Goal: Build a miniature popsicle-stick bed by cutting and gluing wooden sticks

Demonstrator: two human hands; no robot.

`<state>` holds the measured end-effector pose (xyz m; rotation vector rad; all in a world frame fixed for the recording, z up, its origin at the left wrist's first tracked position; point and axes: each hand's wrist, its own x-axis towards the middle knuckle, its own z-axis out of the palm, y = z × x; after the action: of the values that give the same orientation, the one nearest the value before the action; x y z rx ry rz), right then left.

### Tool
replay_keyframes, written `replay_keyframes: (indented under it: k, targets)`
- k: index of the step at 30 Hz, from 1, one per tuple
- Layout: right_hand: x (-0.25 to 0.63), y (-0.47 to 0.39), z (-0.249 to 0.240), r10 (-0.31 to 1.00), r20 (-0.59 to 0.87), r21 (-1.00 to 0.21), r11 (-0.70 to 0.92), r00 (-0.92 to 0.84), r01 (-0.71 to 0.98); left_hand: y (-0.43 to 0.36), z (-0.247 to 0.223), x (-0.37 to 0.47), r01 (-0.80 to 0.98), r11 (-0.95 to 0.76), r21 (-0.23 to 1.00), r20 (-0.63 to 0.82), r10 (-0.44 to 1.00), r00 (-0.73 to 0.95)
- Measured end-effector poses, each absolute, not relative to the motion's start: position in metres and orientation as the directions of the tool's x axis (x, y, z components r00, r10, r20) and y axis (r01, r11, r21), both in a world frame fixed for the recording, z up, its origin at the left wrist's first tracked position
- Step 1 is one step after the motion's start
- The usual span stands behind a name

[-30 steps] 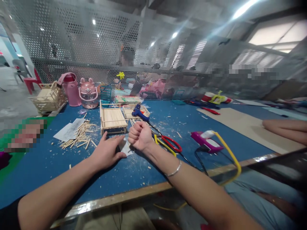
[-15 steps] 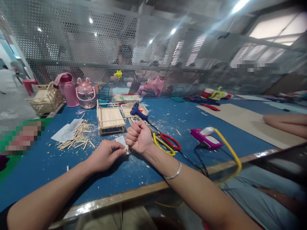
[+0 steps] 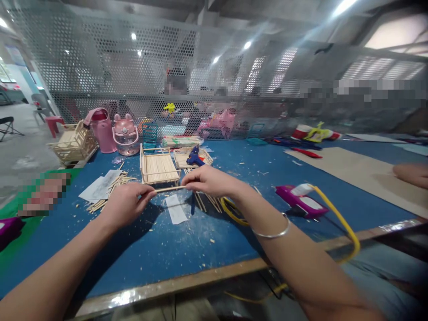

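Between my two hands a thin wooden stick is held level above the blue table. My left hand pinches its left end, and my right hand pinches the right end. Just behind it stands a small bed-like frame of wooden sticks. A blue glue gun rests on a flat stick panel to the frame's right. Below the held stick lies a small white paper slip. Loose sticks show under my right hand, which partly covers the scissors' yellow handle.
At left are a stick pile, white papers and another stick model. Pink bottles stand at the back. A purple device with a yellow cord sits at right, near brown cardboard and another person's arm.
My hands have moved up and apart, and the stick now shows stretched between them. My right hand has gone from a fist to a fingertip pinch. The paper slip is uncovered.
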<state>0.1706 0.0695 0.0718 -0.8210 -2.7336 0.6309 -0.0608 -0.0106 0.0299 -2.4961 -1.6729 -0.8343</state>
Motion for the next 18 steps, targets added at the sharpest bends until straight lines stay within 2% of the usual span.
replay_keyframes:
  k: [3, 5, 7, 10, 13, 18]
  targets:
    - [0.166, 0.079, 0.054, 0.561, 0.300, -0.353, 0.817, -0.772, 0.456, -0.008, 0.030, -0.066, 0.845, -0.343, 0.409, 0.521, 0.849, 0.093]
    - [0.163, 0.082, 0.039, 0.525, 0.457, -0.281, 0.851, -0.718, 0.443, -0.004, 0.030, -0.071, 0.815, -0.230, 0.532, 0.525, 0.845, -0.104]
    - [0.161, 0.083, 0.028, 0.498, 0.569, -0.207, 0.857, -0.655, 0.472, 0.001, 0.028, -0.077, 0.778, -0.161, 0.607, 0.503, 0.836, -0.220]
    - [0.156, 0.080, 0.019, 0.474, 0.647, -0.097, 0.828, -0.597, 0.552, 0.012, 0.019, -0.084, 0.740, -0.195, 0.643, 0.439, 0.886, -0.148]
    - [0.148, 0.076, 0.018, 0.443, 0.654, 0.030, 0.795, -0.614, 0.605, 0.020, 0.009, -0.085, 0.677, -0.244, 0.695, 0.374, 0.926, -0.050]
    - [0.140, 0.073, 0.019, 0.426, 0.653, 0.137, 0.747, -0.627, 0.650, 0.024, 0.006, -0.082, 0.611, -0.249, 0.751, 0.353, 0.934, -0.053]
